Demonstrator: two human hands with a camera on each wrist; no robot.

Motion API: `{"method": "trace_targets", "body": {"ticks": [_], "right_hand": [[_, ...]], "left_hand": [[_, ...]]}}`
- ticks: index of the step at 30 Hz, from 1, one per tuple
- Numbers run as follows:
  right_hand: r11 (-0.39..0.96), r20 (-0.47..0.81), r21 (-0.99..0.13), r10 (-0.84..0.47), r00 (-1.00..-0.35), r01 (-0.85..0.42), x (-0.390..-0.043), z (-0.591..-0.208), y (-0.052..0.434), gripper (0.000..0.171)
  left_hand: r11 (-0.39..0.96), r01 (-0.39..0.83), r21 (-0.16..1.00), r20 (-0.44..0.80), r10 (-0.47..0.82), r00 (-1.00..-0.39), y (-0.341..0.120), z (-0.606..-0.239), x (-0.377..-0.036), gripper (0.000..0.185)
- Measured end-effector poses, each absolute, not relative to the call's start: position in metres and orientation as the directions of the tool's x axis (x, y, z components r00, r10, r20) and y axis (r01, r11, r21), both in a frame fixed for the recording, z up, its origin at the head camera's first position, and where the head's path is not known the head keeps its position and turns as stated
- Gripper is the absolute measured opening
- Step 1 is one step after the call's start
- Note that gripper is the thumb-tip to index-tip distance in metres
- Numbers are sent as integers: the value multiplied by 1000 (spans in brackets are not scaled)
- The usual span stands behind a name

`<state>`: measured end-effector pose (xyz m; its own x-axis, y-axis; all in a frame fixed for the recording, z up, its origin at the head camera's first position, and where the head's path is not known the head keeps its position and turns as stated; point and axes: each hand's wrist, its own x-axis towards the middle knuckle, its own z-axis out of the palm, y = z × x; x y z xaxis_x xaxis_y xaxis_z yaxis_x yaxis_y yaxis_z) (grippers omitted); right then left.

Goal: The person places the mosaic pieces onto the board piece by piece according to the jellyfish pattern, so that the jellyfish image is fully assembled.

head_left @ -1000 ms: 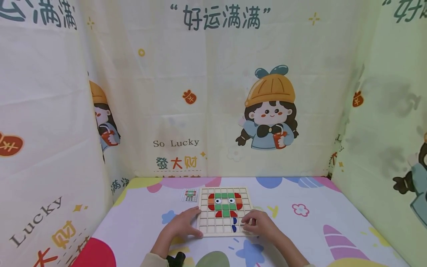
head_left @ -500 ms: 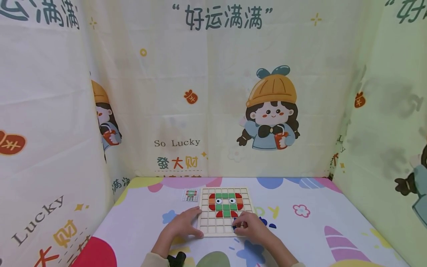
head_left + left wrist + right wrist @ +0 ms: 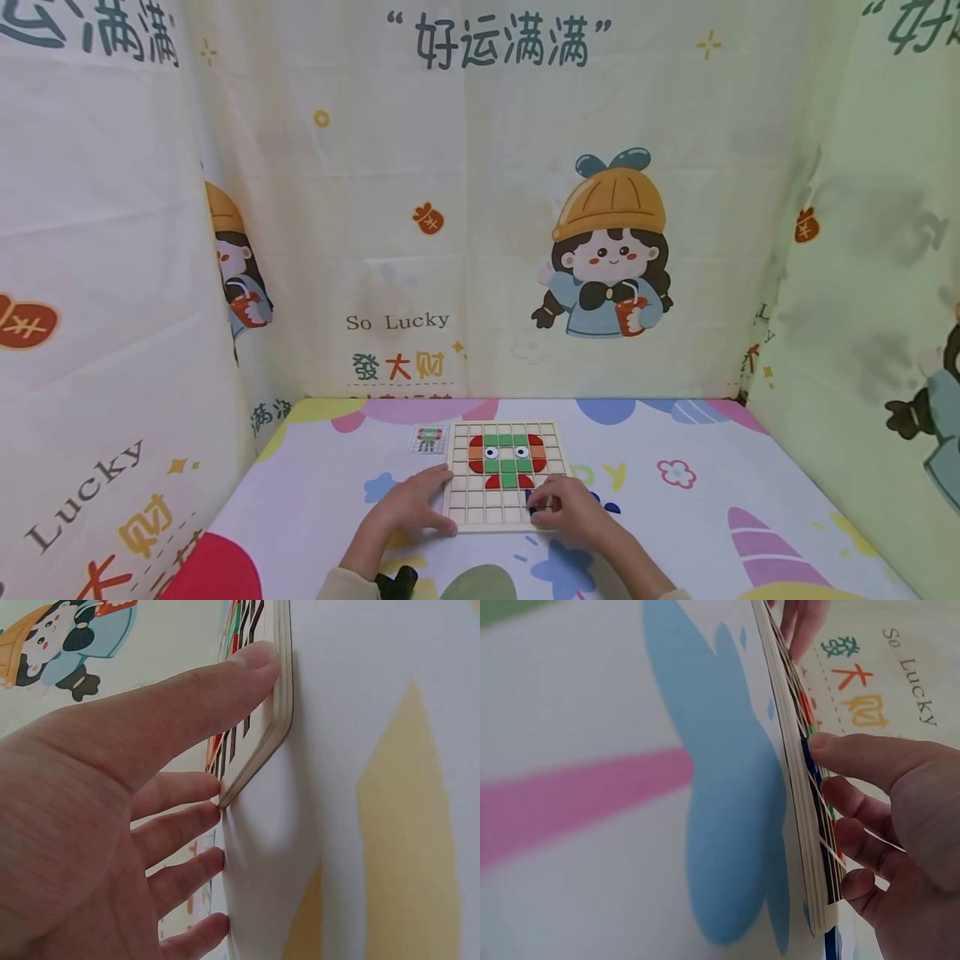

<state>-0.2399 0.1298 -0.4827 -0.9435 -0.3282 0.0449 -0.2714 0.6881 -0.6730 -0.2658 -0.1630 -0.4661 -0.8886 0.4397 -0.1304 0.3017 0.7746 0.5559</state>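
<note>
Okay, left to right: a small pattern card (image 3: 428, 438) lies flat on the counter (image 3: 315, 492), just beside the far left corner of the wooden grid board (image 3: 504, 475). The left hand (image 3: 408, 502) rests flat at the board's near left side, fingers straight and relaxed, gripping nothing; in the left wrist view the thumb (image 3: 187, 705) presses along the board's edge and the other fingers lie spread on the patterned cover. The board sits near the middle of the counter, close to the person. Its upper rows hold a picture in red, green and orange tiles (image 3: 506, 458) with two white eye tiles; the lower rows are mostly bare cells. The right hand (image 3: 570, 510) is over the board's near right corner, fingers curled, fingertips down on a dark blue piece (image 3: 811, 761) in the lower rows; the right wrist view shows the thumb tip touching that blue piece at the board's surface, though a full pinch can't be made out. A few more dark blue pieces (image 3: 611, 507) lie on the counter just right of that hand. Cartoon-print curtains (image 3: 480, 208) hang on three sides.
</note>
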Motion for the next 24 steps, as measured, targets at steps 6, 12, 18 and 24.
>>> {"method": "trace_targets", "body": {"ticks": [6,12,18,24], "right_hand": [[699,99,-659,-287,-953,-279,-248,-483,131,11],[752,152,-600,-227,-962,-272,-254,-485,121,5],[767,128,-603,-181,-975,-222,-255,-485,113,5],[771,99,-599,-198,-975,-217,-257,-484,114,5]], "left_hand": [[771,303,560,-128,442,-888,-164,-467,-266,86],[773,308,555,-125,443,-888,-164,-468,-268,86],[772,307,556,-130,446,-886,-164,-469,-267,86],[775,298,557,-133,437,-889,-164,-468,-267,86]]}}
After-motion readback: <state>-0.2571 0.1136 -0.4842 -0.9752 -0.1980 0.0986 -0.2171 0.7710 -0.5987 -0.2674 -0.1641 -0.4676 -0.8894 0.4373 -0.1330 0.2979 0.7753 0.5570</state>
